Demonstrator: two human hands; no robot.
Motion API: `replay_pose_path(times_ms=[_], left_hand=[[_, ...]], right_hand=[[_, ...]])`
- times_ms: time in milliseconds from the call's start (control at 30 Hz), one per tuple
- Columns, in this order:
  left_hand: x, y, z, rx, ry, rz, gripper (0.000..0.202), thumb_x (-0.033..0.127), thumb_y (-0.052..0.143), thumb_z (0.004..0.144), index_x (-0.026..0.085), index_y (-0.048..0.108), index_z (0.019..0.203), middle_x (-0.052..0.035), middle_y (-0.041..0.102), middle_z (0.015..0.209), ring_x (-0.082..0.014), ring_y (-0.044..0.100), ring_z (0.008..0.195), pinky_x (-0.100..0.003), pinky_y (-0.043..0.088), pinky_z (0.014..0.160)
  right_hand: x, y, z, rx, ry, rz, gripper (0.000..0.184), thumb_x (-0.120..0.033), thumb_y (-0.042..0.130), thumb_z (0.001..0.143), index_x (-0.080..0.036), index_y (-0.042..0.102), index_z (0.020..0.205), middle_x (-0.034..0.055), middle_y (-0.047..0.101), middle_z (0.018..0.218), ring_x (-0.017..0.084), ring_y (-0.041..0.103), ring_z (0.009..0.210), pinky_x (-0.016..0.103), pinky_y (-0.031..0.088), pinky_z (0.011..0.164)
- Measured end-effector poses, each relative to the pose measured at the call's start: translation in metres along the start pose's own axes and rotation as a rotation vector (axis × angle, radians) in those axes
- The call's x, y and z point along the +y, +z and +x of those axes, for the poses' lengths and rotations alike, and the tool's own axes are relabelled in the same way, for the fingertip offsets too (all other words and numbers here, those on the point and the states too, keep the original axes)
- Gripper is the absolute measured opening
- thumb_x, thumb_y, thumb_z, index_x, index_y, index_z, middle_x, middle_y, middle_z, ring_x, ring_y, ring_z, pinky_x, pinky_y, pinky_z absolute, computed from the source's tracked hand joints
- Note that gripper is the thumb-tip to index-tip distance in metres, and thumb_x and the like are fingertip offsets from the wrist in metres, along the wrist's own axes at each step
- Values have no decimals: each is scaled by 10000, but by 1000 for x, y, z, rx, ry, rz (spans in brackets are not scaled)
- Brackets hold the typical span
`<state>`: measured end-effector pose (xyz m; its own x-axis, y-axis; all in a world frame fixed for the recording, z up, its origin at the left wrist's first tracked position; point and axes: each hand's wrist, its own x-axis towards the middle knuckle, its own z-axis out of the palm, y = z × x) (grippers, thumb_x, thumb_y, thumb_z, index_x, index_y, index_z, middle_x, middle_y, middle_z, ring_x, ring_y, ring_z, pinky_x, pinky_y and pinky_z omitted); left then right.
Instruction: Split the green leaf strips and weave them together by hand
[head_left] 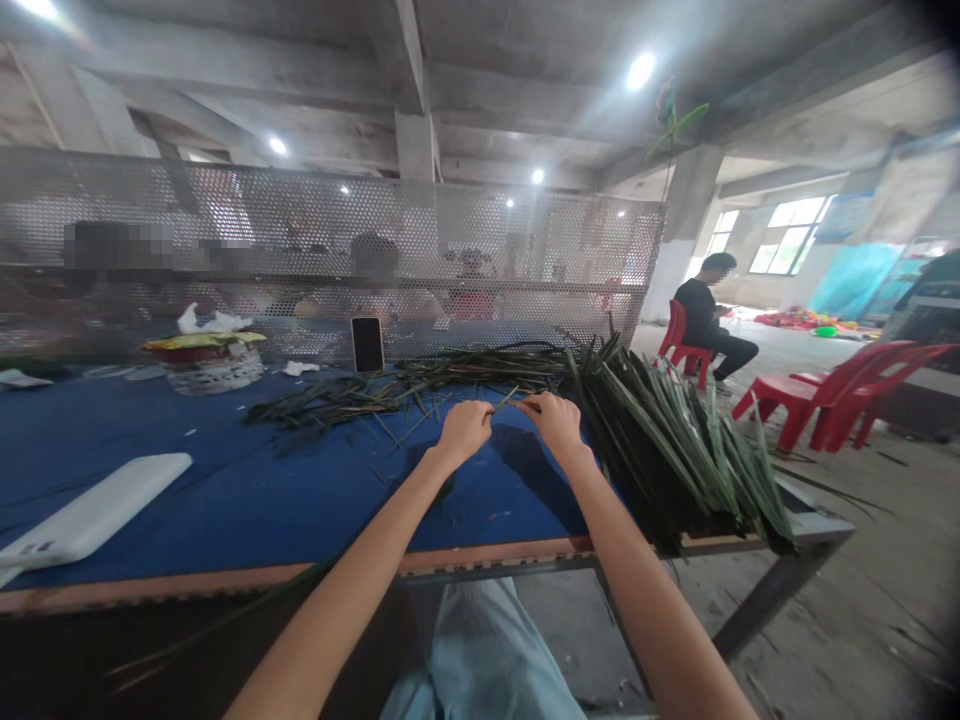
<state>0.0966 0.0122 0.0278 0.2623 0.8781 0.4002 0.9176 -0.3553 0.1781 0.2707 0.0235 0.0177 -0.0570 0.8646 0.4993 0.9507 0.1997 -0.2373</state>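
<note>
1 pair of pale blue trousers (480,655), below the table edge. 1 blue-topped table (262,510). 1 flat white object (97,510), at the table's left. 2 hands above the top: left hand (466,430), fingers curled, thumb and forefinger pinched on 1 thin green strip (505,399); right hand (555,420), also pinched, on 1 brownish end (515,403) (whether part of the same strip, cannot tell). Strip located between the hands. 1 heap of long green leaves (667,440), right. Loose strips (337,400), beyond the left hand. 1 phone (367,345), upright. 1 tub (214,370), left. 1 perforated screen (300,215), behind. 1 seated person (701,310), far right.
</note>
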Motion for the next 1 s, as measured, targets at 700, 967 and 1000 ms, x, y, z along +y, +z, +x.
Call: replay_pose_path(times_ms=[700, 967, 1000], left_hand=[[-13, 3, -5, 38, -3, -203, 256, 95, 507, 760, 174, 733, 852, -72, 735, 791, -219, 679, 793, -313, 492, 806], [-21, 13, 5, 4, -154, -1043, 32, 163, 589, 777, 131, 586, 780, -68, 707, 670, -162, 657, 554, -269, 518, 600], [-21, 12, 5, -13, -180, -1113, 42, 167, 598, 773, 133, 575, 766, -71, 710, 674, -169, 667, 576, -277, 524, 616]], right_hand=[[37, 10, 7, 91, 251, 30, 304, -433, 469, 932, -261, 712, 992, 67, 708, 921, 199, 661, 833, 251, 392, 633], [17, 6, 4, 55, 237, 68, 390, -424, 354, 977, -206, 676, 937, 91, 697, 880, 192, 655, 813, 245, 379, 663], [13, 6, 4, 44, 226, 92, 388, -411, 347, 980, -204, 671, 922, 91, 699, 874, 192, 654, 811, 245, 378, 664]])
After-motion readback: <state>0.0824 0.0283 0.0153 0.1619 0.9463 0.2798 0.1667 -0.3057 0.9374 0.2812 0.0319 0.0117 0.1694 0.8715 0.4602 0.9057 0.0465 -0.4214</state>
